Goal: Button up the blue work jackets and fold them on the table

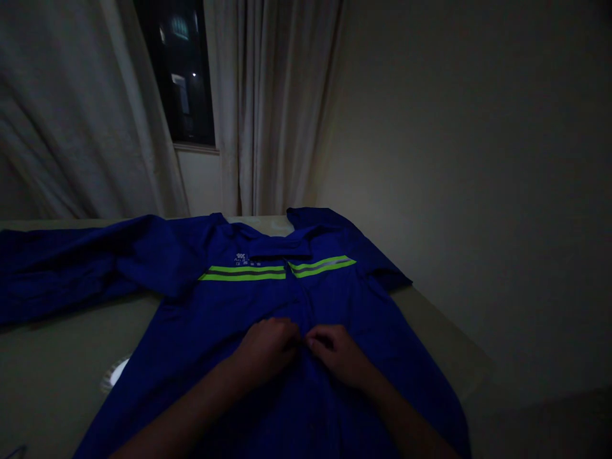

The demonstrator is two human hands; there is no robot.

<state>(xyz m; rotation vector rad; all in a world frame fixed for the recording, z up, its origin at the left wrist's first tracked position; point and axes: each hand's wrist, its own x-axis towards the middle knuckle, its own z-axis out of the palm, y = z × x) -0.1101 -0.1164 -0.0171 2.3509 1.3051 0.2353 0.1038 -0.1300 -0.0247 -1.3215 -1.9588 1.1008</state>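
A blue work jacket is spread out front side up, its collar at the far end. Yellow-green reflective strips with a grey line run across the chest, and a small white print sits above the left strip. At the middle of the front opening, my left hand is closed with its fingertips pinched on the cloth edge. Just beside it, my right hand pinches the same front edge between thumb and forefinger. Whether a zip or button lies between the fingertips is too dark to tell.
The jacket lies on a pale table; one sleeve stretches left, the other bends to the right. A white round object is partly under the jacket's left side. Curtains, a dark window and a wall stand behind.
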